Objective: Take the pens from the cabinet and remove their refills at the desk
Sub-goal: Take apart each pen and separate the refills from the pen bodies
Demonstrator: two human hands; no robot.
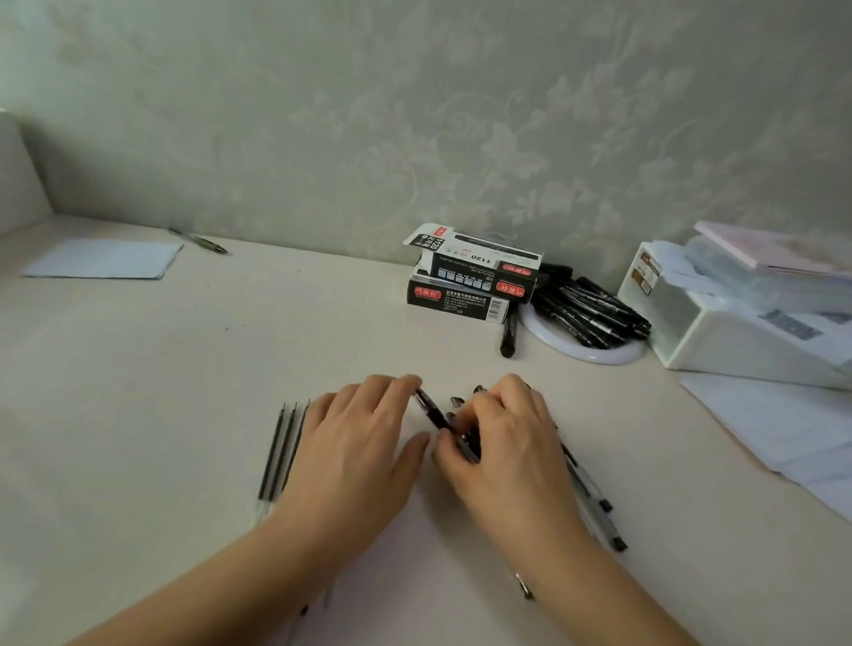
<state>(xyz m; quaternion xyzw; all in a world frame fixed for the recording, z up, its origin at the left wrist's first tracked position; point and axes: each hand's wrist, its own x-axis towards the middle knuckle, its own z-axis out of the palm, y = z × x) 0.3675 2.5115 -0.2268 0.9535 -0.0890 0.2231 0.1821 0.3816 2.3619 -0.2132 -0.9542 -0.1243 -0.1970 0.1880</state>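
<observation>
Two bare hands meet low over a pale counter (158, 379), seen from above. The right hand (501, 439) has its fingers curled round the lower part of a dark pen (435, 414); that grip pinches the pen, and a few more pens seem bunched under the same palm, though this is hard to tell. The pen's long axis slants up and to the left from the right hand's grip, so its free end points toward the left hand (360, 439). The left hand's fingertips touch that far end, with the thumb spread apart below; whether they pinch it cannot be told.

The left hand is therefore nearer the end likely to be pulled or twisted off along that slant.

Just left of the left hand, thin dark refills (281, 451) lie side by side. Clear pen barrels (597, 506) lie beyond the right wrist.
</observation>
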